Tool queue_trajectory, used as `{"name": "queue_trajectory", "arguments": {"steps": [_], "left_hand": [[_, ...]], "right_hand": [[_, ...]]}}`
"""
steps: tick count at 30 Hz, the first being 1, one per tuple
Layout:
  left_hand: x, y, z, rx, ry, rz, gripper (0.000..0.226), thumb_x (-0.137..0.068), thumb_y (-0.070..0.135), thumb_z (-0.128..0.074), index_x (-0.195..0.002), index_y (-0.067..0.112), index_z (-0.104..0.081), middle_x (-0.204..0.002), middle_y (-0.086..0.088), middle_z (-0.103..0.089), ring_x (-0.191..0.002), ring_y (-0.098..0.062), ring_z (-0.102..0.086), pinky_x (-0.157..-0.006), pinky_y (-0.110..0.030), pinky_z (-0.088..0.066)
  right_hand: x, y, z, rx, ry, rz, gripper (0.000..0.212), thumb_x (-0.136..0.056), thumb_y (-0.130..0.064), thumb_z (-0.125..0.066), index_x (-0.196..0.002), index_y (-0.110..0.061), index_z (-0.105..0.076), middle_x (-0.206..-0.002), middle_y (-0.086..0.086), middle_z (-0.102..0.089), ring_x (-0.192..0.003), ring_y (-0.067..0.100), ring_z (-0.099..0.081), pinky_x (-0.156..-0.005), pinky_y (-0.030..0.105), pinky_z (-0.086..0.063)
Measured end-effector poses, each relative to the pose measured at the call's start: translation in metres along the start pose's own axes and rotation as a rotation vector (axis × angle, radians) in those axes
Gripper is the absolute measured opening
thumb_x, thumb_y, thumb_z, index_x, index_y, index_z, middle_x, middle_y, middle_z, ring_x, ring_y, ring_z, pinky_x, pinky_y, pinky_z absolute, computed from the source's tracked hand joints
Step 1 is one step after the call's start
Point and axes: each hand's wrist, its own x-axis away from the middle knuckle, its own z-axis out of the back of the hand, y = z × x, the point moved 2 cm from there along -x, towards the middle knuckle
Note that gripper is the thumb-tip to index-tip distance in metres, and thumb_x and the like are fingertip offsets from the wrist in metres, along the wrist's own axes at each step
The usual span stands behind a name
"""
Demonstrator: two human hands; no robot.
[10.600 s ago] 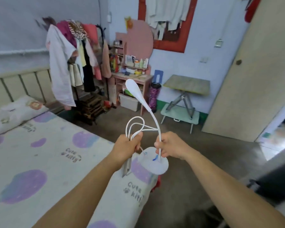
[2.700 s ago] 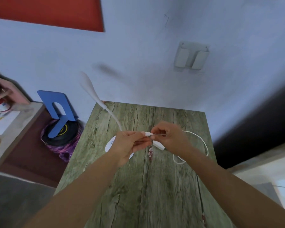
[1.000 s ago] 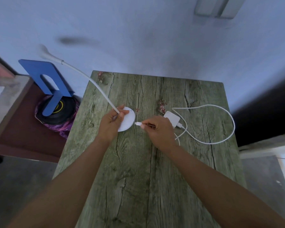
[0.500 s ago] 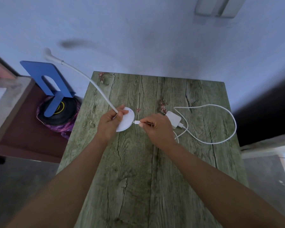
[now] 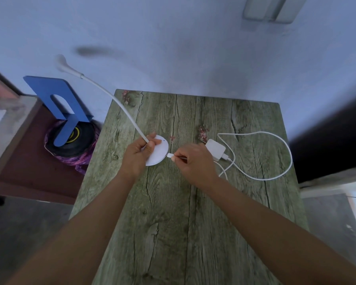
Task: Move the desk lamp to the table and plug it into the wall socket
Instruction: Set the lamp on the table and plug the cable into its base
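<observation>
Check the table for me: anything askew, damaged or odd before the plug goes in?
Nothing broken. The lamp base looks tipped up off the table in the left hand. The adapter lies loose, cable looped. Reddish blotches mark the tabletop.

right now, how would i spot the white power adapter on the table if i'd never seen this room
Find the green-grey wood-grain table against the pale blue wall. Just behind the right hand, right of the round white lamp base, lies a small white square block. It is the only boxy thing there, with the thin white cable looping out from it.
</observation>
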Motion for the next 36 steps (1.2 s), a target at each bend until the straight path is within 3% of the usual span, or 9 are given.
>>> {"name": "queue_trajectory", "arguments": {"steps": [3,10,19,22,25,30,36], "left_hand": [[0.0,0.001,0.0,0.015,0.004,0.012,0.025,-0.097,0.013,-0.046,-0.11,0.003,-0.065,-0.134,0.005,-0.052,-0.128,-0.015,-0.044,-0.104,-0.032,-0.034],[0.003,0.002,-0.004,0.009,-0.011,-0.011,0.026,-0.096,0.01,-0.048,-0.111,-0.001,-0.064,-0.138,0.0,-0.05,-0.126,-0.01,-0.042,-0.099,-0.027,-0.032],[0.001,0.004,-0.001,0.052,0.015,0.037,0.022,-0.096,0.013,-0.048,-0.106,0.007,-0.066,-0.132,0.005,-0.053,-0.13,-0.016,-0.044,-0.109,-0.035,-0.032],[0.002,0.004,-0.003,0.016,0.005,0.019,0.024,-0.096,0.011,-0.048,-0.108,0.001,-0.066,-0.136,0.002,-0.052,-0.128,-0.013,-0.043,-0.102,-0.026,-0.035],[0.002,0.006,-0.007,0.02,0.029,0.016,0.027,-0.095,0.009,-0.049,-0.114,-0.004,-0.063,-0.137,-0.003,-0.052,-0.124,-0.011,-0.045,-0.084,-0.005,-0.041],[0.003,0.005,-0.008,0.014,0.016,0.015,0.026,-0.095,0.007,-0.049,-0.113,-0.004,-0.064,-0.142,-0.007,-0.05,-0.13,-0.012,-0.041,-0.1,-0.027,-0.033],[-0.004,-0.008,-0.001,-0.173,0.059,0.033,0.027,-0.094,0.01,-0.052,-0.118,0.005,-0.065,-0.149,-0.003,-0.041,-0.146,-0.022,-0.018,-0.117,-0.048,-0.025]], "right_hand": [[-0.002,0.001,0.002,0.007,-0.012,0.002,0.017,-0.083,-0.021,-0.065,-0.072,-0.008,-0.068,-0.067,0.003,-0.066,-0.065,0.02,-0.054,-0.071,0.034,-0.038],[-0.002,-0.003,0.0,0.051,-0.033,0.025,0.019,-0.082,-0.017,-0.064,-0.067,-0.006,-0.062,-0.063,0.007,-0.063,-0.059,0.022,-0.052,-0.064,0.026,-0.028],[-0.005,-0.002,-0.003,0.036,-0.01,-0.003,0.021,-0.084,-0.021,-0.062,-0.07,-0.006,-0.063,-0.064,0.006,-0.063,-0.062,0.02,-0.051,-0.065,0.026,-0.027],[-0.005,0.0,-0.004,-0.006,-0.046,-0.012,0.019,-0.084,-0.019,-0.063,-0.071,-0.005,-0.064,-0.065,0.007,-0.063,-0.061,0.02,-0.051,-0.064,0.022,-0.025],[-0.007,0.003,-0.004,-0.021,-0.073,-0.003,0.019,-0.084,-0.017,-0.064,-0.071,-0.004,-0.063,-0.064,0.007,-0.063,-0.059,0.02,-0.05,-0.062,0.023,-0.025],[-0.005,0.007,-0.008,-0.018,-0.069,0.005,0.018,-0.082,-0.016,-0.066,-0.069,-0.004,-0.062,-0.063,0.007,-0.062,-0.057,0.019,-0.048,-0.062,0.023,-0.024],[-0.013,0.014,-0.021,0.082,-0.134,0.004,0.019,-0.085,-0.022,-0.062,-0.072,-0.008,-0.065,-0.068,0.006,-0.063,-0.062,0.02,-0.047,-0.064,0.026,-0.026]]}}
